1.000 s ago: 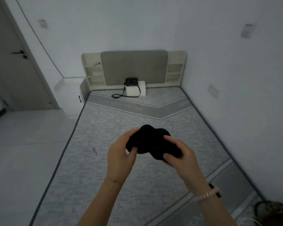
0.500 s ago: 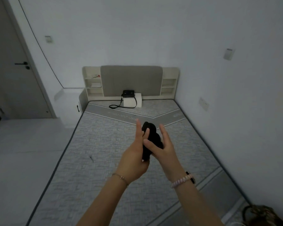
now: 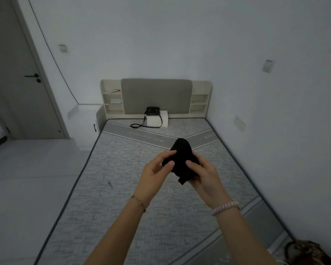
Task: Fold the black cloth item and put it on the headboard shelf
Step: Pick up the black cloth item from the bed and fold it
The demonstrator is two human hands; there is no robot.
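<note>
At the far left a grey door (image 3: 17,77) with a dark lever handle stands closed; to its right a white nightstand (image 3: 84,119) sits beside the bed; the headboard shelf (image 3: 112,100) on the left side holds a small white-and-red object on its top tier, and a grey padded panel (image 3: 156,96) fills the headboard's middle; below it a black shoulder bag (image 3: 152,111) leans on a white box (image 3: 158,121), its strap trailing onto the bare grey mattress (image 3: 103,188).

Both forearms reach forward over the mattress, converging; the left hand (image 3: 154,174), with a thin bracelet at the wrist, has its palm turned inward and its fingers curled, thumb and fingertips pinching the left edge of the black cloth item (image 3: 182,159); the cloth is bunched into a compact lump held in the air between the hands, well apart from the shelf, with a small corner hanging below; the right hand (image 3: 206,178), wearing a pink beaded bracelet, cups it from below and the right, thumb pressed on its front, so both grips are closed on the cloth.

At the lower right corner lies a brown woven bag (image 3: 310,253).
</note>
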